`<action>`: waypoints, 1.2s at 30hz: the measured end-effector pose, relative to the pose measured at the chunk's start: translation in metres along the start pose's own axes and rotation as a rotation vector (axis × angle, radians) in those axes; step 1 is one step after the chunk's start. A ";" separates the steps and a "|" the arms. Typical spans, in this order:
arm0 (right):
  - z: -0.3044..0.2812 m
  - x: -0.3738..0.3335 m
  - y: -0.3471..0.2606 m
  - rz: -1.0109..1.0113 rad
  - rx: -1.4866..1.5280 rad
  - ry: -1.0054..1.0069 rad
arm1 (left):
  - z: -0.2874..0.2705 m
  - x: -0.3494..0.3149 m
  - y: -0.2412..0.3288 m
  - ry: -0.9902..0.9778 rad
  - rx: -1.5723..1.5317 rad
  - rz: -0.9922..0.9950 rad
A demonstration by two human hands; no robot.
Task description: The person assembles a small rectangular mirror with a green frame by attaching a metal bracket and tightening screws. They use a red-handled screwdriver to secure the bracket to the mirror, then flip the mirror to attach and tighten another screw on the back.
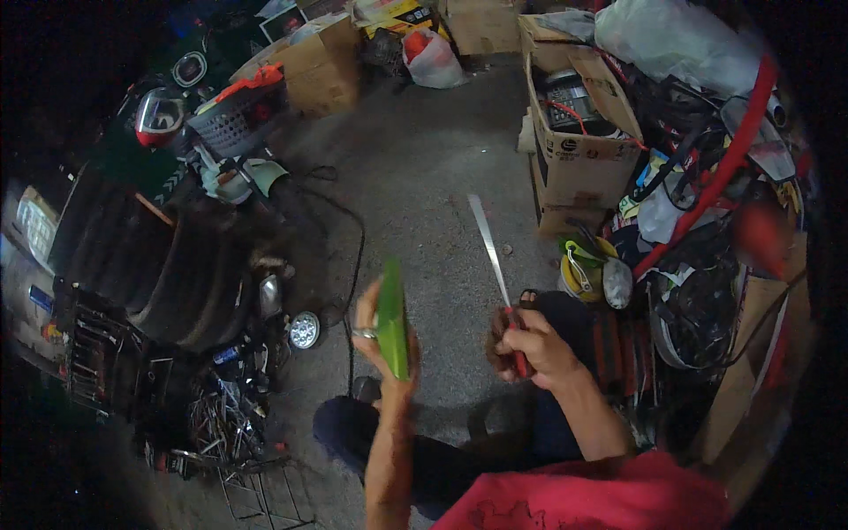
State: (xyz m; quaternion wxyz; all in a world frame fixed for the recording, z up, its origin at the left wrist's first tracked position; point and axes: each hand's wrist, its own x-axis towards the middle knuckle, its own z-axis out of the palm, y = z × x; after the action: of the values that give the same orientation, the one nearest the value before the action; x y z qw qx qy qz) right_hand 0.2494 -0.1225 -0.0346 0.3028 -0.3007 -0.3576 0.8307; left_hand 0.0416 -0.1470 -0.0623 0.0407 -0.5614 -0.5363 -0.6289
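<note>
My left hand (pixel 369 329) is closed around a bright green, flat, pointed piece (pixel 394 331), held upright and seen nearly edge-on. What kind of thing it is I cannot make out. A ring shows on one finger. To the right, my right hand (pixel 536 352) grips the red handle of a long, narrow, straight metal blade (pixel 488 243). Its blade points away from me and slightly left, with a blunt-looking far end. The blade and the green piece are apart, both held above the grey floor (pixel 442 168).
Stacked black tires (pixel 168 265) and a heap of metal tools (pixel 225 411) are on the left, near a round light (pixel 305 329). A cardboard box (pixel 583 163) stands at the right, beside piled clutter and a red bar (pixel 729 159). A black cable (pixel 360 238) crosses the floor.
</note>
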 end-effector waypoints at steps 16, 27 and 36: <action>0.060 -0.094 0.023 -0.441 -0.761 0.217 | -0.015 -0.079 0.092 -0.030 0.449 -0.189; 0.009 -0.078 -0.017 -0.651 -0.830 0.186 | 0.014 -0.051 0.091 0.077 -0.216 -0.465; -0.010 -0.065 -0.057 -0.436 -0.909 0.145 | 0.014 -0.038 0.084 -0.148 -0.652 -0.897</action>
State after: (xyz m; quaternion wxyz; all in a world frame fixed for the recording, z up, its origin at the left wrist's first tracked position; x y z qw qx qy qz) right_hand 0.3145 -0.1329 0.0225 0.3317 -0.3776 -0.7154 0.4855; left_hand 0.1195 -0.1927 -0.0409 -0.4444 -0.3044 -0.5020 -0.6767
